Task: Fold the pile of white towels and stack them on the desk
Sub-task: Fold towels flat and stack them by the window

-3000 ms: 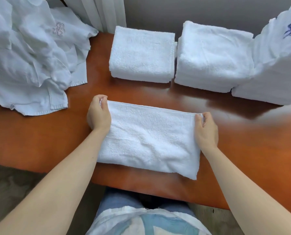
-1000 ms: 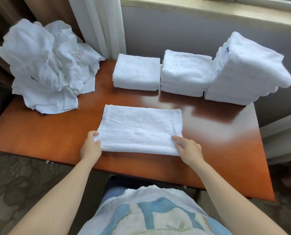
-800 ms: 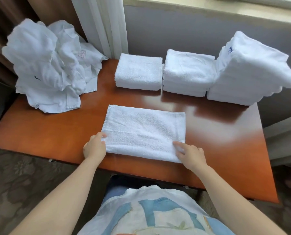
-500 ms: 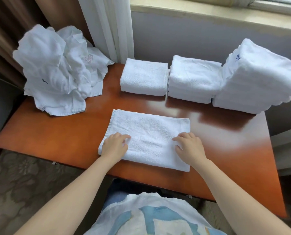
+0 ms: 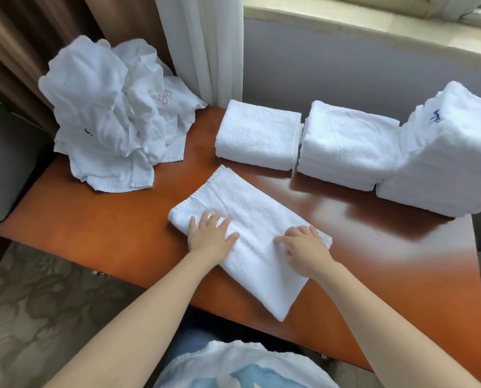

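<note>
Hands [image 5: 212,238] [image 5: 303,249] on towel [image 5: 250,208] near desk [image 5: 93,233] edge

So the towel being folded [image 5: 250,225] is a long white terry rectangle lying flat and skewed on the glossy reddish-brown desk [image 5: 93,225], running from far-left to near-right with its near corner close to the front edge. The unfolded pile [image 5: 105,116] is a crumpled white heap on the far-left corner, one piece showing a pale embroidered mark. Along the back edge sit three folded stacks side by side: a low one [image 5: 257,134], a taller middle one [image 5: 345,147], and the tallest [image 5: 441,158] at the right with a small blue logo on top.
</note>
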`<state>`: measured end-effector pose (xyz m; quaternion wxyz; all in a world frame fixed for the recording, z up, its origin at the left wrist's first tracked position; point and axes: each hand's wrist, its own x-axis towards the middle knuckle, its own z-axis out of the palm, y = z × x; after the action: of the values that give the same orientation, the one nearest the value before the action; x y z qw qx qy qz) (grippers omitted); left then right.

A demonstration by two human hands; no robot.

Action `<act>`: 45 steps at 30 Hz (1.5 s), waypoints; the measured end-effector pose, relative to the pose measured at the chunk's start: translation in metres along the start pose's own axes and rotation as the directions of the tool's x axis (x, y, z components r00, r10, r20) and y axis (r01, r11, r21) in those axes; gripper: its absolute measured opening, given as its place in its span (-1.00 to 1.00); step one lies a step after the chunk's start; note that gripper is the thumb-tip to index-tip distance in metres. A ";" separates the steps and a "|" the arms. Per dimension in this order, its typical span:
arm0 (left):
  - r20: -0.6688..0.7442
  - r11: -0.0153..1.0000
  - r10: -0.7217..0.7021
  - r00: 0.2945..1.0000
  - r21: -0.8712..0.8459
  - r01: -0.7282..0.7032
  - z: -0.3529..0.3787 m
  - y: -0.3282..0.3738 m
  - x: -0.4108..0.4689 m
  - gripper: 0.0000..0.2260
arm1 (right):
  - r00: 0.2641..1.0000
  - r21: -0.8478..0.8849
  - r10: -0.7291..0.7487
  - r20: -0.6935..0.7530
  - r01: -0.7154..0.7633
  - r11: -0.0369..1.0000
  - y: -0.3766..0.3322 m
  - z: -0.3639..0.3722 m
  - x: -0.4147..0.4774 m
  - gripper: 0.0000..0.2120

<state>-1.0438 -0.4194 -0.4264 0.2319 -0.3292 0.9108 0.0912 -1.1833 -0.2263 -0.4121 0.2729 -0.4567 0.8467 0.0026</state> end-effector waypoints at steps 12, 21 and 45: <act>0.131 0.975 0.199 0.971 0.077 -0.210 -0.005 -0.023 0.024 0.02 | 0.925 0.380 -0.107 0.364 -0.043 0.924 -0.048 -0.001 0.014 -0.54; -0.207 0.937 0.286 0.936 -0.144 -0.318 0.020 -0.019 -0.026 -0.53 | 0.962 0.433 -0.120 0.246 0.002 0.902 -0.047 0.016 0.001 -0.58; -0.187 0.914 0.327 0.926 -0.187 -0.360 0.072 -0.030 -0.104 -0.46 | 0.902 -0.416 -0.410 0.133 0.427 0.803 -0.053 0.056 -0.047 -0.66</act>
<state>-0.9280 -0.3618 -0.4402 0.1048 -0.1929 0.9539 0.2046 -1.0962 -0.2072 -0.4249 0.1729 -0.6812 0.6975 0.1399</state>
